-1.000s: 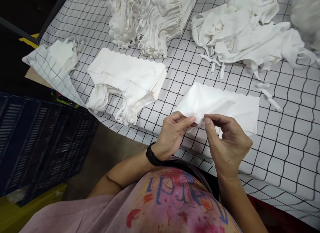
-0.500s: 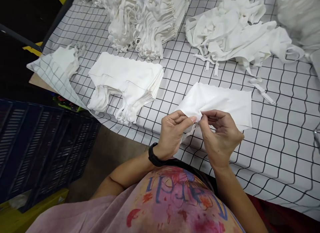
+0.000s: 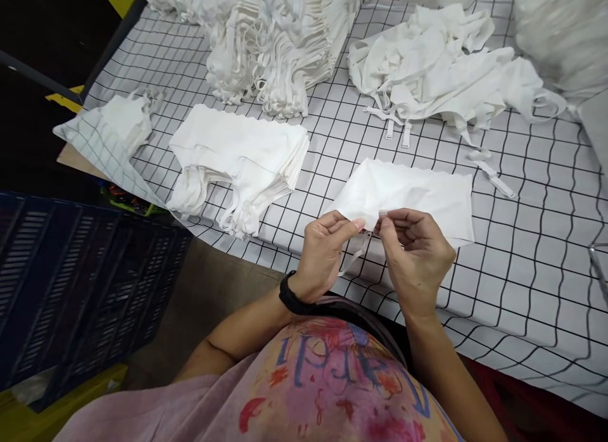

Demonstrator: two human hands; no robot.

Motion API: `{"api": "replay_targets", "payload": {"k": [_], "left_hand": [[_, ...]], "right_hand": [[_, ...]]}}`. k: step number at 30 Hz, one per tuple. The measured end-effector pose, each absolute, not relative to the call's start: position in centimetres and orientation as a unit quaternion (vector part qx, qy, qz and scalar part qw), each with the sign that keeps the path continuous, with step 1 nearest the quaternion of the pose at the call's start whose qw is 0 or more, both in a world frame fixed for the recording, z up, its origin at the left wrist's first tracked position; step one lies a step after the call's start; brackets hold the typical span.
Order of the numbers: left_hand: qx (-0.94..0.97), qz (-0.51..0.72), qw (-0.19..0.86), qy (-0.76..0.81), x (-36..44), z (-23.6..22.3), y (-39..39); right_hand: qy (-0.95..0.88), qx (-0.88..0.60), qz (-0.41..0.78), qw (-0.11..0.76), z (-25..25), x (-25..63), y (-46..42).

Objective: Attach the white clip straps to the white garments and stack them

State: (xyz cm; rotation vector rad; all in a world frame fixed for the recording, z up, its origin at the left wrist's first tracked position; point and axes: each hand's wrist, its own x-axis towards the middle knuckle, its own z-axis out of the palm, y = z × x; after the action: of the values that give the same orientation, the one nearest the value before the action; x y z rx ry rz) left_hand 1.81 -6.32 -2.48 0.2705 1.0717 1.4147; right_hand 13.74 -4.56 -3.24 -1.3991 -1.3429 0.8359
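Observation:
A white strapped garment (image 3: pixel 418 189), like a bra top, lies at the table's near side with its scalloped edge away from me. My left hand (image 3: pixel 325 252) pinches its near edge between thumb and fingers. Close beside it, my right hand (image 3: pixel 415 252) is closed in a pinch on the same edge, at a small whitish piece by the fingertips that I cannot make out clearly. A thin white strap (image 3: pixel 355 255) hangs down below the left fingers. Folded fabric under both hands is hidden.
Left of my hands lies a neat stack of white garments (image 3: pixel 242 141). Behind it rises a tall pile (image 3: pixel 285 49). A loose heap of garments (image 3: pixel 437 68) with straps is at the back right, near a plastic bag (image 3: pixel 565 37). Blue crates (image 3: pixel 85 284) stand lower left.
My fingers have shifted slightly along the garment's edge, and the right fingertips have drawn a little apart from the left thumb. The whole view has moved slightly.

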Motion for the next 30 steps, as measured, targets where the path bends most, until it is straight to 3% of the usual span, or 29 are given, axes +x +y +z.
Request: {"api": "replay_targets", "payload": {"k": [17,30], "left_hand": [[0.140,0.627,0.617,0.454,2.0,-2.7,-6.6],[0.148,0.623,0.610,0.468,2.0,-2.7,-6.4]], "right_hand": [[-0.582,-0.571,0.301,0.494,-3.1,13.2,-4.7],[-0.557,-0.570,0.344,0.497,-3.2,12.8,-5.0]]}}
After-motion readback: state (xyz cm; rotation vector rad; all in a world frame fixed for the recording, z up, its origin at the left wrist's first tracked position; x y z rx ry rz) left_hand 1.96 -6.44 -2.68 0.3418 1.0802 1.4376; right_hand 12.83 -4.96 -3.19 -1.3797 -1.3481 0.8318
